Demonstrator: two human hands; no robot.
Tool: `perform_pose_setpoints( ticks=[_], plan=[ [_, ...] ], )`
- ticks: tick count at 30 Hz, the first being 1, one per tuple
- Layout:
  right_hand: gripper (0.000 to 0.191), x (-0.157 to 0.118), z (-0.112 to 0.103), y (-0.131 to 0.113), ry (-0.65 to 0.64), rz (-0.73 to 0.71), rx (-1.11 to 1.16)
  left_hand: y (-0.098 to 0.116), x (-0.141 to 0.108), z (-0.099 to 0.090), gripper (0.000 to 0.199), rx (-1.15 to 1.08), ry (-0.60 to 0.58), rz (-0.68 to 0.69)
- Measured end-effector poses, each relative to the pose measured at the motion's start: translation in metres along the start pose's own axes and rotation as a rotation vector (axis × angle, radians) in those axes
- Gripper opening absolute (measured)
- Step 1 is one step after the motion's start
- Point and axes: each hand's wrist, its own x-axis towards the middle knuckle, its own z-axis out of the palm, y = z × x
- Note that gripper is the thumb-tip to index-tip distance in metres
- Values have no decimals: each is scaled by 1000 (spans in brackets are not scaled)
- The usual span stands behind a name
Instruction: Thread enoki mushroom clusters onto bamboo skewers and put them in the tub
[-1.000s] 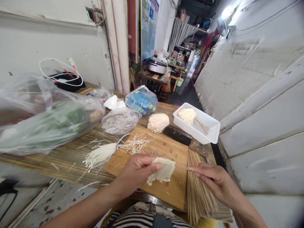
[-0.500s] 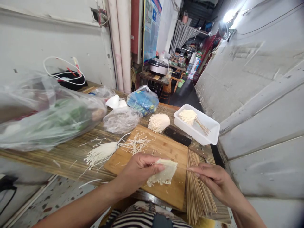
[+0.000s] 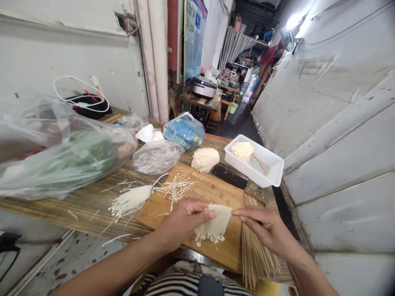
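Enoki slab (image 3: 214, 225) held up over cutting board (image 3: 226, 197), pinched along top edge. Left hand (image 3: 182, 222) closed on its left side, wrist low, forearm coming in from near left. Right hand (image 3: 265, 227) partly closed, fingers extended, pinching right corner. Bamboo skewers (image 3: 256, 259) just right.

Your cutting board (image 3: 216, 193) lay on the wooden table (image 3: 74, 203), with bamboo skewers (image 3: 257, 259) to its right, a plastic tray (image 3: 257, 174) behind them holding enoki mushrooms (image 3: 243, 150), and bagged greens (image 3: 70, 160) to the left.
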Motion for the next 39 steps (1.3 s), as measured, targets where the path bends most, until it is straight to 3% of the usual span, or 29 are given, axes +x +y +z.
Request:
perform_pose_setpoints(
  ticks=[3, 7, 11, 14, 17, 22, 28, 33, 36, 39],
  plan=[
    [20, 9, 6, 3, 50, 58, 3, -8, 8, -4, 28, -115, 52, -55],
    [20, 14, 12, 10, 19, 62, -27, -17, 14, -12, 32, -248, 19, -119],
    [19, 9, 19, 20, 74, 87, -26, -22, 15, -25, 53, -254, -23, -117],
    [18, 5, 23, 27, 206, 128, 18, -23, 13, -36, 69, -88, 187, 13],
    [20, 3, 26, 31, 325, 161, 23, -25, 8, -45, 70, 109, 390, 98],
    [25, 6, 27, 29, 468, 201, 71, -45, 4, -55, 65, 349, 424, 78],
    [29, 10, 28, 31, 523, 217, 144, -80, 9, -73, 45, 702, 505, 283],
    [27, 6, 30, 38, 569, 232, 111, -86, -5, -82, 33, 930, 656, 410],
    [25, -2, 30, 37, 614, 258, 48, -90, -22, -96, 28, 1040, 767, 370],
    [26, -15, 32, 40, 618, 315, -4, -97, -45, -123, 28, 1042, 896, 271]
  ],
)
